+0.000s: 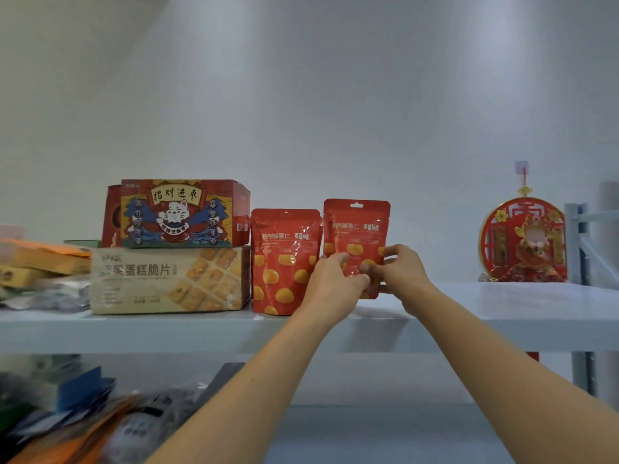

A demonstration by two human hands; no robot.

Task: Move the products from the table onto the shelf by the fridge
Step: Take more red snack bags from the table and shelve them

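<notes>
We reach both bare arms up to the top shelf (502, 306) and hold a red pouch (356, 226) upright between our hands. Our left hand (330, 279) grips its lower left edge, fingers curled round the front and thumb near the bottom. Our right hand (400, 272) pinches its lower right edge, fingertips on the front of the pack. The pouch's base is at the shelf board, but we cannot tell whether it rests there or hangs just above it. Just to its left a second pouch (284, 262) of the same kind stands on the board, a little lower in view, and the two packs meet or nearly meet at their sides. Left of that pouch, touching it, lies a beige box (167, 279) printed with biscuit squares, and on top of it sits a red box (181, 212) with a white cat on its front. Farther left is a blurred stack of flat packets (37, 262). Well to the right, apart from the pouches, a round red ornament (524, 239) hangs on the wall from a small hook (521, 167), beside a pale upright post (577, 242). On the shelf below, at lower left, lies a blurred heap of bags (77, 423) in blue, orange and grey.
</notes>
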